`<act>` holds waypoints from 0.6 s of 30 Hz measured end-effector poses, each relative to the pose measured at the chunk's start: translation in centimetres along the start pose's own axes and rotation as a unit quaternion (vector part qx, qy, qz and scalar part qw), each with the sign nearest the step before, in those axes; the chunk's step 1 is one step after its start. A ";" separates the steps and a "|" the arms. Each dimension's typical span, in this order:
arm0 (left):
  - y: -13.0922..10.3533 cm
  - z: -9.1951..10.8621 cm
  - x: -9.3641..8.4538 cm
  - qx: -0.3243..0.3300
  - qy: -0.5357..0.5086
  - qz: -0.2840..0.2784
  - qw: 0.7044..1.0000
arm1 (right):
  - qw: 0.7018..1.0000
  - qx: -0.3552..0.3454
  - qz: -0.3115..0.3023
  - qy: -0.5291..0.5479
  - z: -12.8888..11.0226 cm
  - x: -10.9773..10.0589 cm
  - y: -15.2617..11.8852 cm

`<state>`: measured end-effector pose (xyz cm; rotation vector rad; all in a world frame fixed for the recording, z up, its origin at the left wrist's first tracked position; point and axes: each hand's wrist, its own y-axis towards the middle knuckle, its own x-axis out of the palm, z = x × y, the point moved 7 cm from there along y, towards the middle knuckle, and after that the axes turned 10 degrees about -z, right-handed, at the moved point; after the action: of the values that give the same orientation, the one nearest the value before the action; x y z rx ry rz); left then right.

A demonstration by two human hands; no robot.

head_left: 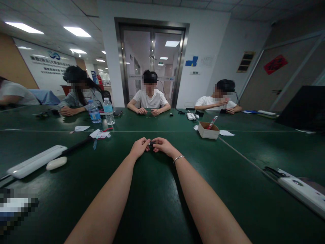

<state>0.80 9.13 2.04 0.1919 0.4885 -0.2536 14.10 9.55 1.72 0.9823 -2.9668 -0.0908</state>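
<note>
Both my hands meet over the green table point(157, 189), around a small black object point(152, 143) with a silvery end. My left hand point(140, 147) pinches its shiny left end between thumb and fingers. On the dark right part, the fingers of my right hand point(164, 145) are closed. Most of the object is covered by fingertips and it is too small to tell its kind. A silver bracelet point(178, 158) circles my right wrist.
Left lie a white power strip point(38, 161), a pale oval object point(57, 163) and paper scraps point(100, 134); two water bottles point(109, 112) stand beyond. A small box point(208, 130) sits ahead right, another power strip point(302, 189) at far right. Several people sit across the table.
</note>
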 end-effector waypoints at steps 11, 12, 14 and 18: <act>0.2 -0.2 -0.5 0.017 -0.066 0.019 0.997 | 1.000 0.010 0.014 0.021 0.3 -0.3 0.1; 0.3 -0.3 -0.4 0.020 -0.070 0.012 0.997 | 1.000 0.011 0.014 0.020 0.3 -0.3 0.1; 0.4 -0.5 -0.2 0.023 -0.070 0.003 0.997 | 1.000 0.012 0.016 0.018 0.3 -0.3 0.0; 0.3 -0.5 -0.4 0.015 -0.054 0.018 0.998 | 1.000 0.011 0.018 0.020 0.2 -0.3 0.1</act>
<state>0.37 9.63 1.86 0.2154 0.3745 -0.2348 14.32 9.81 1.49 0.9223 -2.9542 -0.0393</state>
